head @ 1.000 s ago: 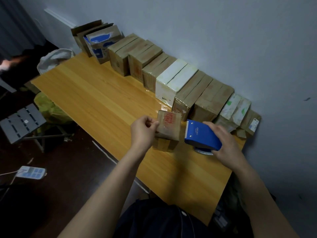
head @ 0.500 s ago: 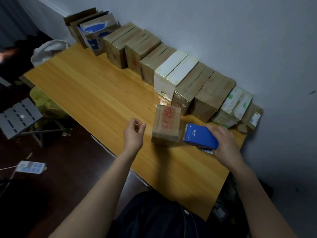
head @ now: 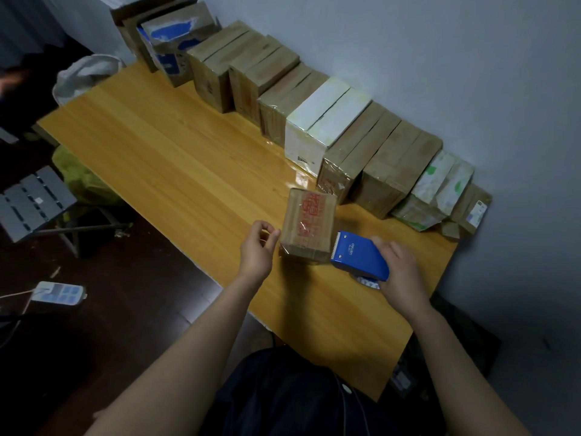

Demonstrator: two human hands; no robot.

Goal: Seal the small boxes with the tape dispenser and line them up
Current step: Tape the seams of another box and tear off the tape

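Our right hand [head: 399,267] closes its grip round the blue tape dispenser [head: 358,258], whose toothed edge sits against the right side of the small box [head: 309,226]. The box stands on the wooden counter [head: 176,158], between our two hands. Our left hand [head: 256,251] is just beside the box's left edge, thumb and forefinger curled close together. We cannot tell whether that grip pinches anything or touches the box. The box is brown cardboard, glossy with clear tape, with red print on top. Behind it, a row of boxes [head: 371,152] lines the wall, mostly brown, with one white box [head: 317,127] among them. A power strip [head: 58,292] lies on the dark floor to the left.
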